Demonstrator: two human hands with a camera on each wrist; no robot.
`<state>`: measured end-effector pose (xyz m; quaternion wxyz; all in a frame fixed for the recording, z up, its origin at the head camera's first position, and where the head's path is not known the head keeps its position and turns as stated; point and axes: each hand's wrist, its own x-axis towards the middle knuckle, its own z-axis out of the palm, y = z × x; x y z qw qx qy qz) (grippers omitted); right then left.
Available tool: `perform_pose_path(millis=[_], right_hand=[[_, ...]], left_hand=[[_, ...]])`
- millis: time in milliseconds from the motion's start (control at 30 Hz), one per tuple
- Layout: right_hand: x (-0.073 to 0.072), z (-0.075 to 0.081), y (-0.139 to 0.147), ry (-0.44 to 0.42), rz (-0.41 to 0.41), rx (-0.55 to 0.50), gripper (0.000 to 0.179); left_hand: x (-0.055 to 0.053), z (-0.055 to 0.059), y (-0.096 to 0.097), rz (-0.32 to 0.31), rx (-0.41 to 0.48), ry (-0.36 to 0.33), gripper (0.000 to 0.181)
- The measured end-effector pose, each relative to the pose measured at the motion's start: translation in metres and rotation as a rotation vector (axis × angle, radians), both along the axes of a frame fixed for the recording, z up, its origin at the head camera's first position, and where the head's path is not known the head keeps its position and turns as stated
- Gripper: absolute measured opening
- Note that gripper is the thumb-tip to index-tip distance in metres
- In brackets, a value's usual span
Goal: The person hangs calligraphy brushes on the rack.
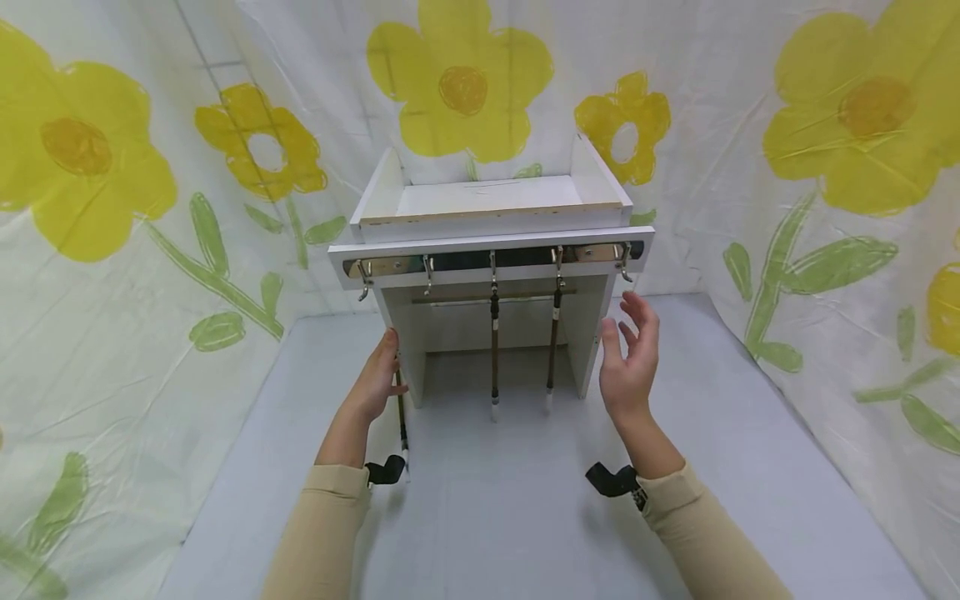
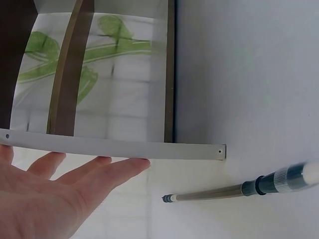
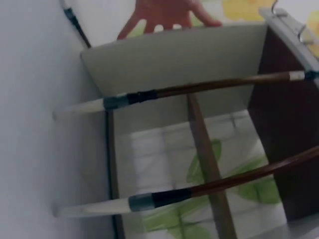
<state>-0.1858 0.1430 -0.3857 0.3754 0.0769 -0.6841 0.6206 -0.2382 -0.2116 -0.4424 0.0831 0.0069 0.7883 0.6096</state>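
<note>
At centre-left of the head view, the left hand (image 1: 375,375), fingers extended and grasping nothing, appears to rest against the left wall of the white stand (image 1: 408,350), beside a slim brush (image 1: 402,412) whose long axis is near upright. The stand fills mid-frame, its hook rail (image 1: 457,260) running left to right above two more brushes (image 1: 494,346). At centre-right, the right hand (image 1: 630,367), loosely curved and unclenched, is just beside the right wall, the left being nearer; no brand or writing is readable.

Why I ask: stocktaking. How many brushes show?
3: one brush on the middle hook, one on the hook right of it, one by the left hand.
</note>
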Motion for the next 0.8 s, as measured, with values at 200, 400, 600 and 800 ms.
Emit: perform_pose_path(millis=[200, 400, 600, 800], right_hand=[[-0.03, -0.031, 0.021, -0.213, 0.12, -0.006, 0.048], [-0.046, -0.052, 0.026, -0.36, 0.247, -0.015, 0.053], [-0.053, -0.058, 0.027, -0.374, 0.232, 0.038, 0.055], [-0.054, -0.058, 0.032, -0.446, 0.223, 0.035, 0.056]], left_hand=[[0.0, 0.0, -0.001, -0.008, -0.005, 0.007, 0.084], [0.0, 0.0, -0.005, -0.002, 0.008, 0.001, 0.084], [0.002, 0.002, -0.006, -0.001, 0.009, 0.0, 0.087], [0.002, 0.002, -0.005, -0.024, 0.002, -0.011, 0.086]])
